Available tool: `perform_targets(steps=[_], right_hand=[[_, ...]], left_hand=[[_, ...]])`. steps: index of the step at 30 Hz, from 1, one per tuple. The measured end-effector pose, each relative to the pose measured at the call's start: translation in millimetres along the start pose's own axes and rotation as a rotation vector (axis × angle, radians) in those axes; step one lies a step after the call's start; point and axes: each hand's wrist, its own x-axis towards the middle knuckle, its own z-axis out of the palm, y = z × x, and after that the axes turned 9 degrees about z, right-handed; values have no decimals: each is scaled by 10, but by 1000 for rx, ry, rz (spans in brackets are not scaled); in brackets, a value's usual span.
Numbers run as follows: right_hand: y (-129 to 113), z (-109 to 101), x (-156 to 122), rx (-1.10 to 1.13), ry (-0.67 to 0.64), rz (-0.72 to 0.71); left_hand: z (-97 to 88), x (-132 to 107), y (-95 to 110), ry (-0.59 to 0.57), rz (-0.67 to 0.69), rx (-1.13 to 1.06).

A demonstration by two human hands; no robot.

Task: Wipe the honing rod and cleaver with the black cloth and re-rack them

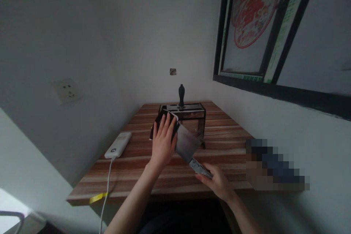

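My right hand grips the handle of a cleaver with a broad grey blade that points up and to the left. My left hand presses a dark cloth against the blade's left side, fingers stretched flat on it. Just behind both stands a metal knife rack with one black handle sticking up from it.
All this is over a striped wooden table set in a corner of white walls. A white power bank with a cable lies at the table's left. A wall socket is on the left wall, a dark-framed window on the right.
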Motion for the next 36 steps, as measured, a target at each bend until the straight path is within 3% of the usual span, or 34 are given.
perform_targets(steps=[16,19,25,31,36], right_hand=[[24,2,32,59,-9,-13],[80,6,26,50,53,8],[167,16,9,41,65,12],[148,25,11,41,117,12],[55,4,22,54,64,-27]], left_hand=[[103,-302,619,-200,277,-184],[55,-335,695,-247,375,-243],[-19,-324,690,-309,456,-293],[16,-322,699,-278,412,-286],[-2,-274,666,-290,383,-302]])
